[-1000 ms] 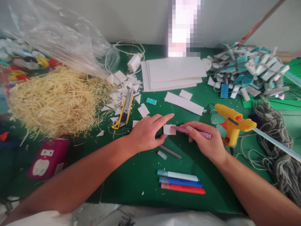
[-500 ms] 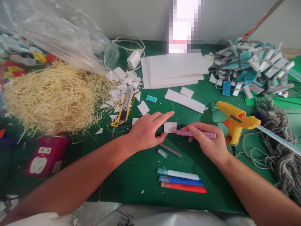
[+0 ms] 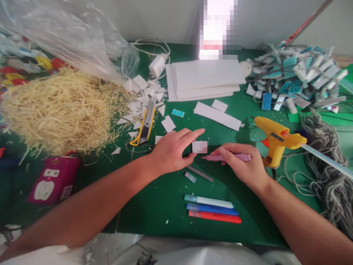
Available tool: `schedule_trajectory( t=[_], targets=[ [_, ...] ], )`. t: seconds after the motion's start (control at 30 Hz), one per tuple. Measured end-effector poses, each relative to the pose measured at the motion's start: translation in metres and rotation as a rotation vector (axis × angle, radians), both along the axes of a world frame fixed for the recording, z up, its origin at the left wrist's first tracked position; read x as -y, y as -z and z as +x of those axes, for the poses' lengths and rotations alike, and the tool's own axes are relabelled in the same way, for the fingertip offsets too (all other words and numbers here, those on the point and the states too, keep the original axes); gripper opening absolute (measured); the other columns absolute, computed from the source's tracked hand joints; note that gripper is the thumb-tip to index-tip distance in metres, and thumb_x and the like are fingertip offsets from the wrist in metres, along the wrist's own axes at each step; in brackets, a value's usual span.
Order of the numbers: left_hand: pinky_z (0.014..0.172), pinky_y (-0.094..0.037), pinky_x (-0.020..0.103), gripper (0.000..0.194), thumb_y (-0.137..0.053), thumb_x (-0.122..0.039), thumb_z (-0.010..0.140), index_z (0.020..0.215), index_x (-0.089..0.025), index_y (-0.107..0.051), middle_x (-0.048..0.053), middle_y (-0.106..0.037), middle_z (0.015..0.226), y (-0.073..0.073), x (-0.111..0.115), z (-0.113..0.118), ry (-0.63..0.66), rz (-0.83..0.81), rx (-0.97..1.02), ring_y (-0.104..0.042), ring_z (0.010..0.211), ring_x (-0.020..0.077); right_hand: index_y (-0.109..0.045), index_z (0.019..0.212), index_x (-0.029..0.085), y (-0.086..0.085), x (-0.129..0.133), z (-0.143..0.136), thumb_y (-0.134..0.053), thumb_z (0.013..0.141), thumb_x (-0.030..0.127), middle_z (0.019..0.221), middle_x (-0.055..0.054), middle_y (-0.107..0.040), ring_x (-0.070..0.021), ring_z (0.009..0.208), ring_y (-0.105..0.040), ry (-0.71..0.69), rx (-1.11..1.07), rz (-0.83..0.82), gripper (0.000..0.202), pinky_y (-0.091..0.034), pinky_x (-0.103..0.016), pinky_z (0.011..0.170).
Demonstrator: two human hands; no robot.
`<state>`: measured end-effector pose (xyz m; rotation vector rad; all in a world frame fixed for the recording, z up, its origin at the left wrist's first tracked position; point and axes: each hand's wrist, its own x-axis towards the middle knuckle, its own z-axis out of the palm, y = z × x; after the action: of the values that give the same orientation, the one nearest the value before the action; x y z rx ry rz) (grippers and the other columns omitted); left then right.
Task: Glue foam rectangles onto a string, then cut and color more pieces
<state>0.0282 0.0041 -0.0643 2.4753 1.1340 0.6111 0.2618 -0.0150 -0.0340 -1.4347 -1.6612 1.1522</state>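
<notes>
My left hand point(image 3: 173, 151) lies over the table, thumb and fingers gripping the left edge of a small white rectangular piece point(image 3: 200, 147); its index finger stretches out above the piece. Between the thumb and fingers of my right hand point(image 3: 239, 158) is a pink marker point(image 3: 217, 157), uncapped, its tip just below the piece's lower edge and apart from it. A loose clear cap point(image 3: 190, 177) and a dark grey stick point(image 3: 200, 173) lie below my left hand. Closer to me, white, blue and red markers point(image 3: 215, 217) lie side by side.
A yellow glue gun point(image 3: 273, 138) stands right of my right hand. A yellow box cutter point(image 3: 146, 123) rests by white scraps, near straw shreds point(image 3: 57, 114). White sheets point(image 3: 206, 79) are stacked behind. Grey yarn point(image 3: 328, 165) and a purple power socket point(image 3: 55, 180) sit at the sides.
The pink marker's tip has moved off the white piece's lower right edge, to just below it and slightly left. My left hand stays on the piece. The view has shifted slightly.
</notes>
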Motion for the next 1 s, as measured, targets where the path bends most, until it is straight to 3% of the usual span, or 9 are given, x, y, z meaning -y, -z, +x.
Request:
schedule_trajectory(
  t=[0.17, 0.3, 0.43, 0.53, 0.63, 0.83, 1.0],
  targets=[
    [0.072, -0.053, 0.03, 0.057, -0.059, -0.017, 0.088, 0.145, -0.016, -0.05, 0.005, -0.071, 0.109, 0.0, 0.0, -0.001, 0.012, 0.013, 0.002, -0.067, 0.08, 0.0165, -0.083, 0.081, 0.021, -0.001, -0.001, -0.001, -0.07, 0.089, 0.059, 0.064, -0.003, -0.074, -0.0138, 0.048, -0.061, 0.094, -0.003, -0.007, 0.041, -0.052, -0.026, 0.045],
    [0.073, -0.053, 0.029, 0.057, -0.058, -0.017, 0.088, 0.144, -0.016, -0.05, 0.005, -0.071, 0.108, -0.002, 0.0, 0.0, 0.006, 0.0, -0.004, -0.067, 0.081, 0.0164, -0.08, 0.07, 0.021, 0.0, 0.002, -0.001, -0.071, 0.088, 0.059, 0.061, -0.003, -0.074, -0.0134, 0.048, -0.061, 0.068, -0.036, -0.028, 0.044, -0.051, -0.025, 0.045],
    [0.069, -0.052, 0.03, 0.056, -0.059, -0.019, 0.089, 0.144, -0.014, -0.051, 0.006, -0.072, 0.106, 0.0, 0.0, 0.0, 0.01, 0.033, 0.018, -0.066, 0.078, 0.0169, -0.083, 0.099, 0.021, 0.003, 0.007, 0.003, -0.063, 0.094, 0.065, 0.061, -0.003, -0.072, -0.0131, 0.046, -0.058, 0.147, -0.159, 0.06, 0.049, -0.049, -0.026, 0.042],
    [0.066, -0.05, 0.03, 0.055, -0.059, -0.019, 0.089, 0.143, -0.013, -0.053, 0.006, -0.072, 0.104, 0.001, 0.0, -0.001, 0.011, 0.055, 0.023, -0.065, 0.075, 0.0166, -0.081, 0.111, 0.022, 0.005, 0.008, 0.004, -0.058, 0.097, 0.067, 0.069, -0.003, -0.073, -0.0126, 0.049, -0.057, 0.09, -0.187, 0.146, 0.052, -0.051, -0.028, 0.045],
    [0.067, -0.051, 0.031, 0.052, -0.057, -0.02, 0.091, 0.142, -0.013, -0.053, 0.006, -0.072, 0.106, 0.001, 0.0, 0.0, 0.009, 0.07, 0.029, -0.065, 0.073, 0.0161, -0.081, 0.109, 0.022, 0.005, 0.007, 0.002, -0.058, 0.096, 0.067, 0.076, -0.003, -0.073, -0.0128, 0.054, -0.06, 0.048, -0.155, 0.163, 0.051, -0.056, -0.029, 0.053],
    [0.069, -0.053, 0.031, 0.048, -0.055, -0.023, 0.095, 0.142, -0.013, -0.052, 0.007, -0.073, 0.108, 0.003, 0.001, 0.0, 0.016, 0.102, 0.039, -0.067, 0.078, 0.0167, -0.075, 0.082, 0.02, 0.006, 0.003, -0.006, -0.069, 0.087, 0.071, 0.061, 0.0, -0.067, -0.015, 0.054, -0.065, 0.125, -0.099, 0.014, 0.051, -0.056, -0.028, 0.054],
    [0.07, -0.054, 0.031, 0.048, -0.056, -0.022, 0.095, 0.142, -0.014, -0.051, 0.008, -0.073, 0.109, 0.003, 0.001, 0.0, 0.009, 0.101, 0.04, -0.068, 0.079, 0.0169, -0.076, 0.085, 0.02, 0.005, 0.001, -0.007, -0.067, 0.086, 0.073, 0.061, -0.001, -0.067, -0.0159, 0.054, -0.065, 0.13, -0.088, 0.015, 0.054, -0.056, -0.029, 0.055]
  ],
)
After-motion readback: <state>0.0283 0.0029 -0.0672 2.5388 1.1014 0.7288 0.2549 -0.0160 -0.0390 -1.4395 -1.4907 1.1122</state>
